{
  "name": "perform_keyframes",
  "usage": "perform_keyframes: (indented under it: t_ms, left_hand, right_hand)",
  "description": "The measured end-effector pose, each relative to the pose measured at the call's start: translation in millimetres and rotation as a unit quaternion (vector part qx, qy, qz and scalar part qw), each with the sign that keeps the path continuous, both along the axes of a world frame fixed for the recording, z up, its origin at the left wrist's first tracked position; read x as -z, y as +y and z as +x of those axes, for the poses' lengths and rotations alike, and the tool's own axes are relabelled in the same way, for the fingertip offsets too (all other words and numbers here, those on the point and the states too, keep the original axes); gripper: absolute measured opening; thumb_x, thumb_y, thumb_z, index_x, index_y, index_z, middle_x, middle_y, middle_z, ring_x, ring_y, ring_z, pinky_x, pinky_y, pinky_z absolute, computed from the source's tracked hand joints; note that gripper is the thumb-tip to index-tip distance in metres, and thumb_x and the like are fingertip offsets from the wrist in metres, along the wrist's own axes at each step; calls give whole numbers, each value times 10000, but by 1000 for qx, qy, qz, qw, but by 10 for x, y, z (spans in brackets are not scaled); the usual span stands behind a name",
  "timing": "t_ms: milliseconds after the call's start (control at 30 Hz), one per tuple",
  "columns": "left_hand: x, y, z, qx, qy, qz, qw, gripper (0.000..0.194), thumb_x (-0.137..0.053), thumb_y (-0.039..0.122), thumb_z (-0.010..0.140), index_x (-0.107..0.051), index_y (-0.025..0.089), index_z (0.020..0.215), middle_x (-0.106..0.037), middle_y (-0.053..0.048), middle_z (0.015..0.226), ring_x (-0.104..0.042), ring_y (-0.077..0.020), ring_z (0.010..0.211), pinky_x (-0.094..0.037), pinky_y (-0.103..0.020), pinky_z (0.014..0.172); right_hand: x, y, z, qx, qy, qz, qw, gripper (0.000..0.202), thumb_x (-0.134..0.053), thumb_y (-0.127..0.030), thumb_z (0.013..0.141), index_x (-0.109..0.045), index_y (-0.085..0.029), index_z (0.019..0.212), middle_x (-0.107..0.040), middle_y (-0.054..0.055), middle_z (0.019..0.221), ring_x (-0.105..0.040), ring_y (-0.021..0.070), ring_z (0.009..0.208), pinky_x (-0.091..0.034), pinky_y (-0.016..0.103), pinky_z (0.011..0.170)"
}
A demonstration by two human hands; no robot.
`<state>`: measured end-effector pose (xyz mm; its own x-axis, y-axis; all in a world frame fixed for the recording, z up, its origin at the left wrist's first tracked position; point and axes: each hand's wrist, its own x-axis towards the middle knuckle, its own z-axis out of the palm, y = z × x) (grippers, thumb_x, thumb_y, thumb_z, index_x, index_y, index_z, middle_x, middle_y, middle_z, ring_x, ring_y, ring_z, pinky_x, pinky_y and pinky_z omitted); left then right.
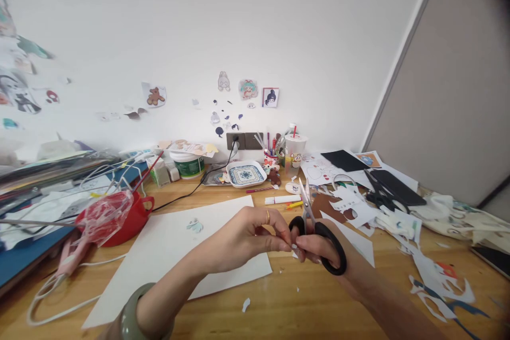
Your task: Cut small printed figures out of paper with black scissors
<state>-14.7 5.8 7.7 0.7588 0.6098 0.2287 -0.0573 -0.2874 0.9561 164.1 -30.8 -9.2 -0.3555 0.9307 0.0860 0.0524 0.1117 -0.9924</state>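
Observation:
My left hand (251, 236) is closed in a pinch, its fingertips meeting those of my right hand over the table. Between them shows a tiny white scrap of paper (294, 246), mostly hidden by the fingers. Scissors (307, 206) with black handles hang on my right hand (321, 247), blades pointing up and away from me, slightly apart. The right thumb and fingers also pinch at the scrap. Under and beyond my left arm lies a large white sheet (159, 255), with a small pale blue-green paper cutout (195, 225) on it.
A red pot (131, 223) with plastic and cables sits left. Behind are a patterned tray (246, 174), a drink cup (295, 154) and a marker (282, 200). Paper offcuts (442, 276) and other black scissors (384, 196) lie right. A paper bit (246, 305) lies in front.

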Motion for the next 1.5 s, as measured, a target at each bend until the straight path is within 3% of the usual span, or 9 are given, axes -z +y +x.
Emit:
perform_keyframes:
  t_ms: [133,567,800,967,1067,1200,1500]
  left_hand:
    - [1,-3,8,21,-1,-11,1000,57,-564,196,734,-572,140,732,-595,-39,768,-562,-141,755,-428,-260,685]
    - [27,9,7,-8,22,-5,1000,88,-573,238,722,-582,150,721,-582,-32,758,-546,-135,730,-420,-244,652]
    - [49,19,46,-74,14,-29,997,214,-610,297,693,-554,172,857,-549,-13,770,-506,-124,729,-402,-251,647]
    - [56,-23,87,-122,29,-31,992,220,-626,331,667,-545,160,777,-561,-4,741,-488,-96,634,-378,-220,581]
    - [81,-33,111,-144,18,-47,988,183,-608,319,683,-555,155,744,-560,10,722,-461,-69,565,-356,-202,540]
    - [107,-25,126,-159,3,-63,985,142,-605,283,681,-578,150,723,-583,3,698,-511,-100,631,-377,-214,587]
    - [120,-29,141,-157,-19,-90,983,118,-609,253,678,-582,148,721,-601,9,683,-530,-93,624,-395,-209,598]
  right_hand:
    - [-32,-13,-10,-17,-8,4,1000,107,-520,-208,683,-518,-150,593,-474,-23,564,-400,109,567,-288,232,554]
    - [-52,-2,-15,-16,-16,3,1000,102,-531,-201,665,-515,-151,577,-473,-23,563,-395,111,565,-294,233,544]
    - [6,17,-23,101,-42,37,993,96,-530,-234,697,-509,-175,624,-461,-35,539,-385,107,518,-293,228,486]
    - [16,-3,-51,184,-50,53,980,138,-561,-294,694,-515,-179,634,-442,-38,533,-348,90,461,-283,221,428]
    - [12,-13,-59,191,-56,74,977,135,-565,-288,698,-520,-181,630,-460,-33,554,-370,91,466,-302,221,432]
    - [27,-18,-51,197,-68,79,975,131,-565,-285,702,-525,-183,630,-464,-33,544,-381,94,462,-314,221,427]
    - [53,-16,-34,184,-56,69,979,146,-563,-310,711,-533,-184,643,-459,-34,545,-375,94,468,-310,216,425]
